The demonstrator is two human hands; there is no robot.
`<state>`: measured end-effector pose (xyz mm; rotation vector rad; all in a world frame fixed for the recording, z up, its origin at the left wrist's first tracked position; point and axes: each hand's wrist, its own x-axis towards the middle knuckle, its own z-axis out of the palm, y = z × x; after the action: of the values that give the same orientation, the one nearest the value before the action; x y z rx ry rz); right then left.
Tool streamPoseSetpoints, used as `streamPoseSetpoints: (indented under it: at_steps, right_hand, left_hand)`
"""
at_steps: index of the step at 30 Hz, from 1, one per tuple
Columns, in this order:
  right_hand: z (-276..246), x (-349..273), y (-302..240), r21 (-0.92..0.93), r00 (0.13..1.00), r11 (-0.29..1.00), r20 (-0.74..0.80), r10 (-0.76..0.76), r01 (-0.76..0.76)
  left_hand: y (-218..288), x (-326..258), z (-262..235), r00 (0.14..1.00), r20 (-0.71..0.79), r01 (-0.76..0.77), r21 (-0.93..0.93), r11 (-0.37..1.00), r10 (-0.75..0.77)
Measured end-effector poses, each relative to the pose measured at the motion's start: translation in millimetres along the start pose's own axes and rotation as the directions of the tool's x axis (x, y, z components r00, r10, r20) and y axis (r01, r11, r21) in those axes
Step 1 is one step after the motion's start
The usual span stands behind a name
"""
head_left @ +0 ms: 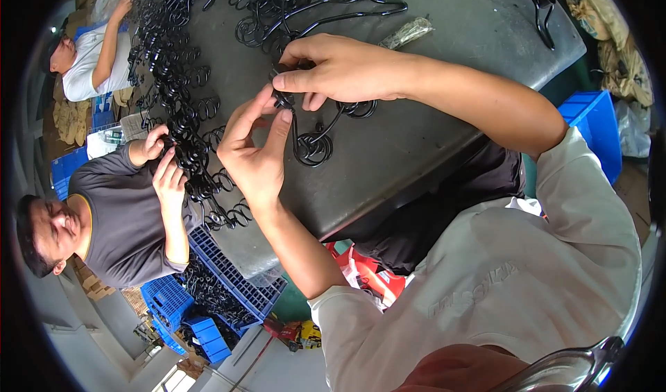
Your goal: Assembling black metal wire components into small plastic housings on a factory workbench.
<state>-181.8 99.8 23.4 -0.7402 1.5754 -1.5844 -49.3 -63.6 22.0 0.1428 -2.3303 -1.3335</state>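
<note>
Above the dark grey table, my left hand (255, 155) and my right hand (341, 66) meet at a black bent-wire piece with round coils (312, 148). The thumb and fingers of my left hand pinch its upper end from below. My right hand closes on the same end from above, its thumb near my left fingertips. Two wire legs run from there to coils beneath my hands. The small dark part between my fingertips is mostly hidden. Just beyond my right hand lie more black bent-wire pieces (305, 10), some with long loops.
A long heap of black coiled wire pieces (173, 80) covers the table's left side. A clear plastic packet (408, 32) lies beyond my right wrist. One wire piece (541, 7) sits at the far right corner. Co-workers stand at left, beside blue crates (232, 281). A blue bin (595, 132) is at right.
</note>
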Motion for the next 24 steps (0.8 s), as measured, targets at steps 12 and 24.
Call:
streamPoseSetpoints:
  at_steps: [12, 24]
  right_hand:
    - [-3.6, -7.4, -14.0, -0.193, 0.998, 0.981, 0.06, -0.006, 0.018]
    - [-5.0, 1.8, -0.6, 0.101, 0.999, 0.994, 0.035, 0.026, -0.029]
  left_hand:
    - [-2.4, -0.7, 7.5, 0.996, -0.091, 0.021, -0.01, 1.0, -0.022]
    - [-5.9, -1.2, 10.0, 0.992, -0.125, 0.014, -0.07, 0.997, -0.022]
